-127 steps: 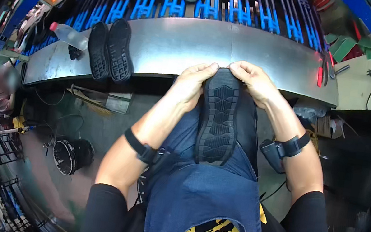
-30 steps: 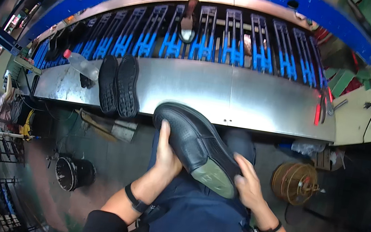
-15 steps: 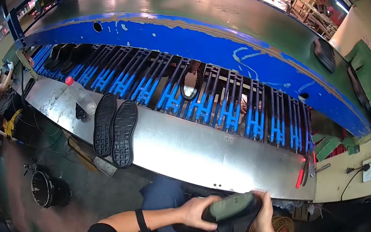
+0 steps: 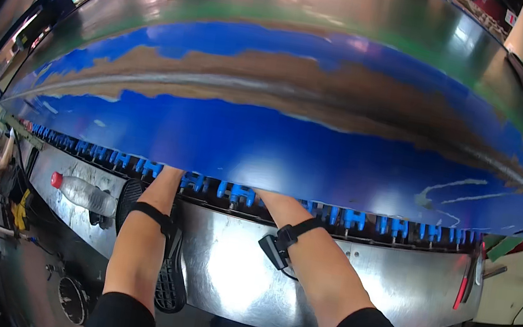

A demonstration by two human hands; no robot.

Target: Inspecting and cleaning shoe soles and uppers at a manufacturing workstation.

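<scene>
Blue beam [image 4: 316, 158] hides both hands, grip impossible to tell; black soles [image 4: 171, 285] lie under the left forearm [image 4: 139, 250].

Half a second ago I held the black shoe low in front of me; now both my hands have reached forward out of sight beneath the blue beam [image 4: 224, 141], and that shoe is out of view too. My left forearm [image 4: 141, 247] and right forearm [image 4: 330, 268] now stretch over the metal counter [image 4: 230, 281], the left partly covering the black soles [image 4: 172, 282]. The beam looms larger, hiding more of the blue racks [image 4: 236, 194].
</scene>
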